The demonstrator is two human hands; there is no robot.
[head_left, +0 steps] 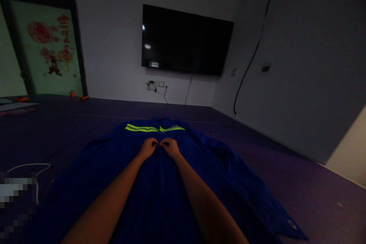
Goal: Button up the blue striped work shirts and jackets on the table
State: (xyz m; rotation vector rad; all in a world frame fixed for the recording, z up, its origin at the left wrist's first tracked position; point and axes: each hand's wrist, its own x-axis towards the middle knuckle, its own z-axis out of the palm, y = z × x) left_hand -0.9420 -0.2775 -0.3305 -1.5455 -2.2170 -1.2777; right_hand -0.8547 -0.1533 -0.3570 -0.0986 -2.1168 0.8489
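A blue work jacket lies spread out, front side up, with yellow-green and grey reflective strips across its chest. My left hand is closed in a pinch at the jacket's front opening, just below the strips. Close beside it on the right, my right hand pinches the opposite front edge. The two sets of fingertips nearly meet over the middle line. Whatever fastening lies between them is too small and dark to make out. One sleeve reaches toward the lower right, with a round pale spot near its end.
Dark purple flooring surrounds the jacket. A white cable curls at the left. Small orange objects lie by the glass door. A television hangs on the far wall, and a black cable runs down the right wall.
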